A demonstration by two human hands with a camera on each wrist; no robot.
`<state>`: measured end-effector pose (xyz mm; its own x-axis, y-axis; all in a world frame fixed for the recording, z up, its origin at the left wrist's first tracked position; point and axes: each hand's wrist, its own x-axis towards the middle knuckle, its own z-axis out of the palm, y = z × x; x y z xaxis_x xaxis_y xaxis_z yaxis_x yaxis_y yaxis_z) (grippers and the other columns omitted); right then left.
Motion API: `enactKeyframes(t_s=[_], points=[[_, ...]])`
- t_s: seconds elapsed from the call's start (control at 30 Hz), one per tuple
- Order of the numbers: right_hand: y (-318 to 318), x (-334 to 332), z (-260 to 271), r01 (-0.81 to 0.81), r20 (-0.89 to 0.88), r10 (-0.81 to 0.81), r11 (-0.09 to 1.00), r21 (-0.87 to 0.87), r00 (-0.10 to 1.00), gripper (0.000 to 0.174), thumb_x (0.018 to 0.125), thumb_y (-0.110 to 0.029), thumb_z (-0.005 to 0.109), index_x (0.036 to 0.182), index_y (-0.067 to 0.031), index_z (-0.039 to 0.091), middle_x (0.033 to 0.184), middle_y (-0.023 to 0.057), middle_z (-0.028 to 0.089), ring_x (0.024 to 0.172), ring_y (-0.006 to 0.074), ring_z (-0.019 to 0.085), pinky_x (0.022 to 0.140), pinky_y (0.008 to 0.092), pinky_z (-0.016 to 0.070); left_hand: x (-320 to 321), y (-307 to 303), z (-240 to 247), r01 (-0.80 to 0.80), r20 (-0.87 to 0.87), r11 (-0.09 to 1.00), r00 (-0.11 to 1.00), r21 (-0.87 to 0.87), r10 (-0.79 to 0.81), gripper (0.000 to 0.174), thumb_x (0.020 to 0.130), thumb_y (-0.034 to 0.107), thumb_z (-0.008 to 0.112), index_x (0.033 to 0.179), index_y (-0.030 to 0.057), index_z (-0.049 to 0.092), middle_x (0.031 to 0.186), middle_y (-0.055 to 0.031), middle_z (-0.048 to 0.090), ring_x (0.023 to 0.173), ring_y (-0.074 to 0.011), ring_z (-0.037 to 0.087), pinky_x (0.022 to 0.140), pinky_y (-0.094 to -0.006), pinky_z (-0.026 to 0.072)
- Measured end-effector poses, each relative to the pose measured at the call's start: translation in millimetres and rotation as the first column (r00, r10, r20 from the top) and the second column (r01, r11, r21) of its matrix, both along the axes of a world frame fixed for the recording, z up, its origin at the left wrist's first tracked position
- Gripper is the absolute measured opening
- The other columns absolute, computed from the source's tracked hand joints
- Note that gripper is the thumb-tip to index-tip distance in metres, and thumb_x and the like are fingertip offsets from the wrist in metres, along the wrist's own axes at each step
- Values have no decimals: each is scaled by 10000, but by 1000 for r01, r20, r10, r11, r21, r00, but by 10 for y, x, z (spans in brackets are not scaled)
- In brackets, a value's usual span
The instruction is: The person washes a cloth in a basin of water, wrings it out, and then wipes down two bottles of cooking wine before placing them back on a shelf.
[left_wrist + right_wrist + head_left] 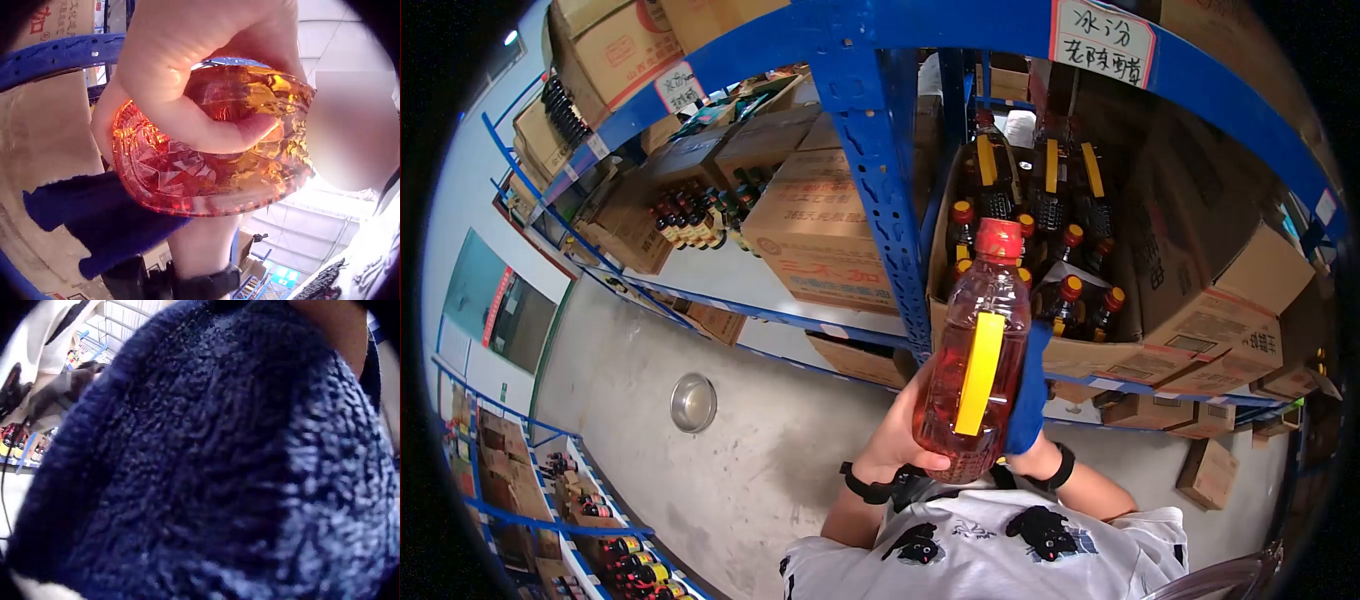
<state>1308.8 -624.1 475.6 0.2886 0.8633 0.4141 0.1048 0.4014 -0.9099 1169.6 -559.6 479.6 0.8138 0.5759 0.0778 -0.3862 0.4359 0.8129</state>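
A large clear bottle (945, 385) of red liquid, with a red cap (1000, 240) and a yellow strip down its side, stands tilted in front of the chest. My left hand (890, 430) grips it low down, the thumb lying across its side near the base. In the left wrist view those fingers curl round the ridged bottle (219, 181). My right hand (340, 328) holds a blue cloth (1030, 390) along the bottle's right side. The cloth (187, 462) fills most of the right wrist view and hides the right fingers.
An opened carton (1100, 360) on the blue shelf ahead holds several yellow-capped bottles (1070, 290). A blue upright post (880, 180) separates it from closed cartons (820, 230) on the left. A metal bowl (694, 402) sits on the floor, and another bottle rack (580, 500) stands lower left.
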Motion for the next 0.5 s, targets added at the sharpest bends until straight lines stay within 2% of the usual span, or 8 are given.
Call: enactKeyframes(t_s=[0.03,0.07,0.1,0.17,0.2,0.23,0.33,0.5], points=[[-21,-45,-85,-23,3,23,1000,-16,1000,525,862,-212,487,1302,-47,253,1274,90,382,1130,174,413,954,315,328,-22,6,-6,-6,3,1000,1000,3,6,1177,427,148,838,1351,11,121,1322,-75,311,1221,-185,318,1018,-319,241],[-35,-44,-182,39,210,-25,997,-64,977,574,870,-218,478,1336,-54,185,1328,80,305,1181,166,351,984,307,284,-53,11,-29,-8,25,999,1000,-47,9,1173,425,135,835,1351,14,125,1319,-75,318,1217,-188,325,1014,-320,249],[-40,-102,-161,-8,102,21,992,-124,995,690,830,-291,544,1351,-58,155,1372,113,206,1246,216,255,1016,347,225,-90,13,-56,-7,48,995,999,-96,12,1169,424,123,832,1352,17,129,1316,-74,325,1213,-190,332,1010,-320,258],[-26,-66,26,-39,475,-41,987,157,879,803,761,-395,611,1345,-59,175,1387,161,134,1279,301,161,1028,406,176,-208,-30,-190,-32,24,991,999,-129,36,1092,440,147,816,1334,22,202,1291,-80,368,1196,-200,363,1007,-328,269],[-34,44,-104,-175,535,119,983,56,837,888,694,-472,651,1337,-55,202,1381,202,99,1280,378,94,1027,452,141,-266,-22,-301,39,81,977,996,-210,-22,1047,451,174,807,1317,22,238,1275,-85,390,1182,-209,382,1006,-336,275],[-25,62,14,-259,632,52,935,240,773,837,690,-470,655,1305,-47,276,1365,208,148,1270,382,135,1021,450,155,-310,-48,-377,116,142,951,987,-285,-78,1004,461,201,797,1300,22,275,1258,-91,412,1169,-218,401,1004,-343,281],[16,97,171,-296,661,146,947,120,736,754,701,-464,645,1255,-42,356,1331,208,228,1241,375,209,1013,442,174,-380,-115,-570,91,262,942,965,-323,-3,931,483,228,780,1266,22,322,1234,-107,438,1141,-240,429,996,-365,295],[228,159,182,-392,571,335,920,-25,749,495,800,-228,573,1208,-9,400,1256,175,363,1180,346,316,1001,406,213,-517,-64,-533,64,210,979,977,-192,-22,983,465,214,809,1279,21,292,1231,-103,435,1139,-226,427,989,-363,301]])
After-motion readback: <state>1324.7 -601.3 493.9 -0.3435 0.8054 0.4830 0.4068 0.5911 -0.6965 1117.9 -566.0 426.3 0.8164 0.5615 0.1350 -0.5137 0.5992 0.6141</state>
